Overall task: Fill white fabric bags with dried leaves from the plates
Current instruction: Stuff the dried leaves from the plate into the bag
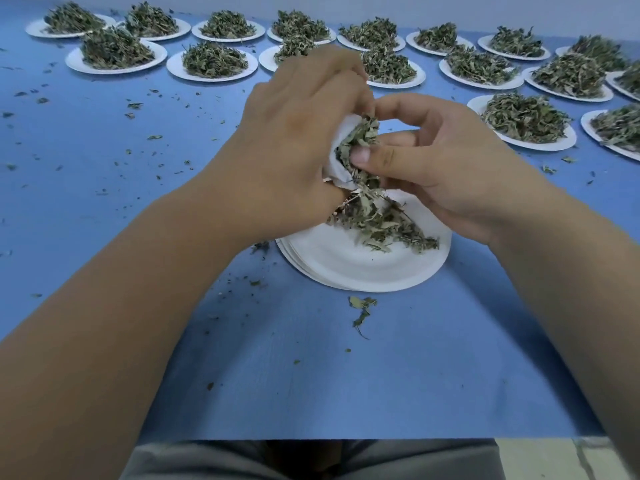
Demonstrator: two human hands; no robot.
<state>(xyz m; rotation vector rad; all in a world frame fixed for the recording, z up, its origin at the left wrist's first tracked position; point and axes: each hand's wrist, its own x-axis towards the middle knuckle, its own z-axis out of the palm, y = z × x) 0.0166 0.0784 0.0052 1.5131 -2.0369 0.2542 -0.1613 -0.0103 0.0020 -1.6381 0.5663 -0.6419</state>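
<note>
My left hand [294, 140] grips a white fabric bag [341, 161] above a stack of white paper plates [363, 268]; most of the bag is hidden behind the hand. My right hand [440, 161] pinches a clump of dried green leaves [358, 140] at the bag's mouth, thumb pressed on them. More loose leaves [381, 223] lie on the top plate, just under both hands.
Many white plates heaped with dried leaves [214, 60] stand in rows across the far side of the blue table [346, 375], more at the right [526, 119]. Leaf crumbs are scattered on the cloth, with a small sprig [362, 311] in front of the plate stack.
</note>
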